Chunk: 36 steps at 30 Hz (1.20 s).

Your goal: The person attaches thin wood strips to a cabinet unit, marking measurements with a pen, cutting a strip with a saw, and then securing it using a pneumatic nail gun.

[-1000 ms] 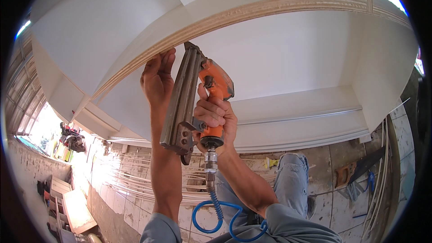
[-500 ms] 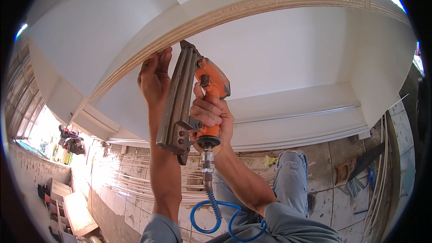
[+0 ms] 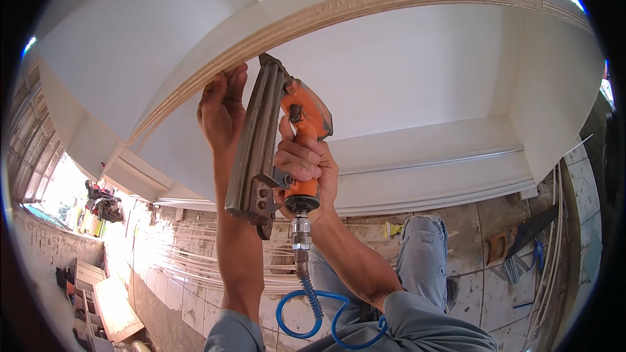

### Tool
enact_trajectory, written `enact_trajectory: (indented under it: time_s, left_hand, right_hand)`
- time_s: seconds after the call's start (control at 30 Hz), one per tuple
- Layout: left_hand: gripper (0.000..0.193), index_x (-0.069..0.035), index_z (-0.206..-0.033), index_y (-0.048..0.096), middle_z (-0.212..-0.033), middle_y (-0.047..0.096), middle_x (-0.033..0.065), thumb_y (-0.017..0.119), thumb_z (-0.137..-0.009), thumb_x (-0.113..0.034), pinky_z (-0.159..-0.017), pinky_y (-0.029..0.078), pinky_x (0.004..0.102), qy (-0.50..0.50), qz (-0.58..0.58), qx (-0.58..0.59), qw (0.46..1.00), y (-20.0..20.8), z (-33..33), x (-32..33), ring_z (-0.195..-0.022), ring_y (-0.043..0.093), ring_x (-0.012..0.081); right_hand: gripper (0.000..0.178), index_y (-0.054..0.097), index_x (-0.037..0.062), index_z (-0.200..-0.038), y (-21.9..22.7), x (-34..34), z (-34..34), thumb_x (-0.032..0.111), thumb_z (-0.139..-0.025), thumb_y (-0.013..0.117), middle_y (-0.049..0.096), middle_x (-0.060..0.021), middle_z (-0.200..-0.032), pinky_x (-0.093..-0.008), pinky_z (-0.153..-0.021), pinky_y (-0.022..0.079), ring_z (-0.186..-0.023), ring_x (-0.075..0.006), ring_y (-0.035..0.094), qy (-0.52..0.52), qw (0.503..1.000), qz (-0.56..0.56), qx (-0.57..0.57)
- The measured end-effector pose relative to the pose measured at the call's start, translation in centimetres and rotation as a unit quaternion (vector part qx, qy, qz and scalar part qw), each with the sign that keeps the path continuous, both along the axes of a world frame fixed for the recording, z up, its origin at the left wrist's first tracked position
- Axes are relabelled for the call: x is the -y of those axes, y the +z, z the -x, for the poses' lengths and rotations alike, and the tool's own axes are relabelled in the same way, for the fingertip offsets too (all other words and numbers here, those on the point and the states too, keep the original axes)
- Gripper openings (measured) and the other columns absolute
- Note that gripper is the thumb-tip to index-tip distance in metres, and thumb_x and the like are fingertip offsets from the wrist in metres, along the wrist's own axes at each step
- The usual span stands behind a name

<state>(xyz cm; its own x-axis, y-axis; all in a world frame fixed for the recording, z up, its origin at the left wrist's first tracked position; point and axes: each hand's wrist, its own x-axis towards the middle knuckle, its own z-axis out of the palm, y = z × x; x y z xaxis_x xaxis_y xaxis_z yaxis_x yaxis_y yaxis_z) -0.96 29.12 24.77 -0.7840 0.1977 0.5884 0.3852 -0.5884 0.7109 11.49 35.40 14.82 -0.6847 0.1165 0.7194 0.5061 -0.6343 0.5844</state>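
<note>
My right hand (image 3: 301, 160) is wrapped round the handle of an orange and grey air nailer (image 3: 308, 112), with its long metal magazine (image 3: 255, 143) slanting up in front of my left wrist. The nailer's nose meets the underside of a layered wooden edge strip (image 3: 313, 21) along the curved front of a white cabinet. Just left of the nose, my left hand (image 3: 223, 114) is raised with its fingers closed against this strip; the fingertips are partly hidden. From the handle's base, a metal coupling (image 3: 301, 234) leads into a coiled blue air hose (image 3: 293, 334).
White cabinet panels (image 3: 417, 78) surround my hands above and ahead. Long thin strips (image 3: 195, 254) lie on the tiled floor at left. A handsaw (image 3: 515, 238) rests at right beside more long strips (image 3: 551, 241). A miter saw-like machine (image 3: 103, 202) stands far left.
Both hands and the nailer have shifted very slightly up and left in the picture. My hold on the nailer is the same.
</note>
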Motion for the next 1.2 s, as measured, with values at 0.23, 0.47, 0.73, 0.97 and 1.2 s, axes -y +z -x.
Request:
enact_trajectory:
  time_s: [0.23, 0.47, 0.73, 0.97, 1.2]
  left_hand:
    - [0.023, 0.0, -0.114, 0.059, -0.11, 0.067, 0.0137, 0.058, -0.097, -0.016, -0.089, 0.054, 0.0305, 0.014, 0.024, 0.017, 0.999, 0.0, 0.2, 0.3, -0.107, 0.065, 0.0226]
    - [0.021, -0.006, -0.112, 0.061, -0.109, 0.068, 0.0086, 0.06, -0.097, -0.02, -0.084, 0.051, 0.0288, 0.036, 0.055, 0.02, 0.998, 0.1, 0.1, 0.6, -0.107, 0.065, 0.0201]
    - [0.023, -0.006, -0.11, 0.062, -0.107, 0.069, 0.0076, 0.064, -0.094, -0.023, -0.081, 0.051, 0.0281, 0.054, 0.061, 0.026, 0.996, 0.2, 0.1, 0.5, -0.104, 0.065, 0.0186]
    - [0.025, -0.006, -0.111, 0.063, -0.108, 0.068, 0.0078, 0.066, -0.093, -0.022, -0.083, 0.047, 0.0295, 0.06, 0.053, 0.027, 0.996, 0.2, 0.3, 1.2, -0.103, 0.063, 0.0191]
    - [0.028, -0.002, -0.119, 0.06, -0.109, 0.066, 0.0095, 0.062, -0.094, -0.014, -0.085, 0.044, 0.0317, 0.043, 0.008, 0.005, 0.999, 0.5, 2.5, 0.1, -0.102, 0.063, 0.0212]
  right_hand:
    - [0.042, 0.051, -0.0116, -0.126, 0.0, 0.0, 0.1, 0.012, -0.093, 0.043, 0.045, 0.0013, -0.063, -0.0257, -0.057, 0.044, -0.055, -0.0085, 0.042, 0.006, 1.0, -0.001, 0.007]
    - [0.034, 0.057, -0.0106, -0.12, 0.4, -0.2, -0.3, 0.008, -0.093, 0.048, 0.04, 0.0038, -0.06, -0.0226, -0.053, 0.041, -0.052, -0.0055, 0.039, -0.007, 0.999, -0.028, 0.037]
    - [0.033, 0.057, -0.0098, -0.12, 0.3, -0.1, -0.2, 0.008, -0.094, 0.048, 0.041, 0.0038, -0.06, -0.0228, -0.053, 0.041, -0.052, -0.0058, 0.039, -0.014, 0.998, -0.039, 0.042]
    - [0.038, 0.054, -0.0082, -0.124, -0.3, 0.7, 0.4, 0.012, -0.093, 0.046, 0.043, 0.0033, -0.062, -0.0263, -0.057, 0.044, -0.055, -0.0085, 0.042, -0.005, 0.999, -0.027, 0.026]
    - [0.034, 0.056, -0.0078, -0.121, -5.0, -2.3, -0.4, 0.008, -0.092, 0.051, 0.04, 0.0035, -0.061, -0.023, -0.053, 0.04, -0.054, -0.0077, 0.039, -0.023, 0.987, -0.1, 0.12]
